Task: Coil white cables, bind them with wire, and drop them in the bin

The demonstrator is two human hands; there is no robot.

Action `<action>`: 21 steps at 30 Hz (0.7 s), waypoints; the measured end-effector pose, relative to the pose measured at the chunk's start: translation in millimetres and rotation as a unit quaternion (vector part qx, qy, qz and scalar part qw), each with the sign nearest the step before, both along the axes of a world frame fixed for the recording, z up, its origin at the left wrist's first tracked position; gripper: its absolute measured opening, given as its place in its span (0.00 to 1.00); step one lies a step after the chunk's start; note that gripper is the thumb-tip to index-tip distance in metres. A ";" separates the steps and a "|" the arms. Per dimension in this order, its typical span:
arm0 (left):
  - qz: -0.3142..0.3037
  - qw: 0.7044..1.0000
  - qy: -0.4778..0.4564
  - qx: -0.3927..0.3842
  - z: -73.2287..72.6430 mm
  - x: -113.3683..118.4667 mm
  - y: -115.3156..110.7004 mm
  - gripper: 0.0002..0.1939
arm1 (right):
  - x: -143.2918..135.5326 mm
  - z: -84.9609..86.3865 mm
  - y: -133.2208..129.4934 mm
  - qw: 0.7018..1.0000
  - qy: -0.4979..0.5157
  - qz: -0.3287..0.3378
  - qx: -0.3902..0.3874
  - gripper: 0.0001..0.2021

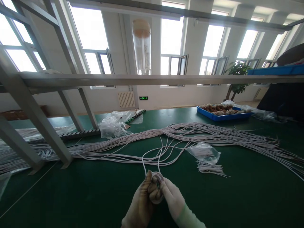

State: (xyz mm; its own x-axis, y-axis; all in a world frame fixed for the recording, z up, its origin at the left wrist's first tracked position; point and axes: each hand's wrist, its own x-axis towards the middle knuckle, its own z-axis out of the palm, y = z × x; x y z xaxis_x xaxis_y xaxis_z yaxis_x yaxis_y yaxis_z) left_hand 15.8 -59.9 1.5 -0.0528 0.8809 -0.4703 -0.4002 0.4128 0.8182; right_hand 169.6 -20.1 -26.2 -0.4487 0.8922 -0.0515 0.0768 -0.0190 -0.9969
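Observation:
My left hand (142, 202) is wrapped round a small coil of white cable (157, 174) at the bottom centre, its thumb pointing up along the coil's left side. On the coil's right side, my right hand (173, 196) pinches the same cable between thumb and fingers. From the top of the coil two strands rise and loop towards a long bundle of pale cables (133, 137) lying across the green table (99, 196). Part of the coil is hidden behind my fingers.
Short white pieces (210, 167) lie beside a clear plastic bag (205, 152), right of my hands. Farther back are a blue tray (222, 117) with brownish parts and crumpled plastic (112, 126). A metal shelf frame (40, 126) stands at left; a clear bottle (142, 47) is on its upper rail.

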 end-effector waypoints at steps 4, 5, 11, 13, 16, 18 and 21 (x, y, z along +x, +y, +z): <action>0.007 1.000 0.009 -0.011 12.4 -0.5 -6.5 0.18 | -2.7 -5.7 -4.4 0.991 -0.120 -0.038 0.042 0.22; 0.011 1.000 0.014 -0.012 14.4 -0.2 -7.1 0.19 | -4.2 -4.7 -5.9 0.985 -0.150 -0.052 0.063 0.20; 0.039 0.997 0.067 -0.014 10.0 6.1 0.0 0.29 | -15.0 5.6 -11.2 0.932 -0.295 -0.116 0.174 0.12; 0.043 0.996 0.076 -0.010 7.9 6.7 1.1 0.30 | -16.5 6.5 -10.7 0.924 -0.312 -0.117 0.186 0.11; 0.041 0.997 0.066 0.012 10.6 5.4 -1.6 0.31 | -18.3 5.0 -9.7 0.910 -0.335 -0.116 0.217 0.10; 0.046 0.999 0.013 0.021 15.9 4.3 -4.7 0.30 | -20.4 2.9 -9.6 0.878 -0.390 -0.125 0.249 0.09; 0.061 0.997 -0.038 0.000 24.9 3.7 -9.0 0.24 | -23.4 -0.3 -10.6 0.803 -0.492 -0.110 0.318 0.08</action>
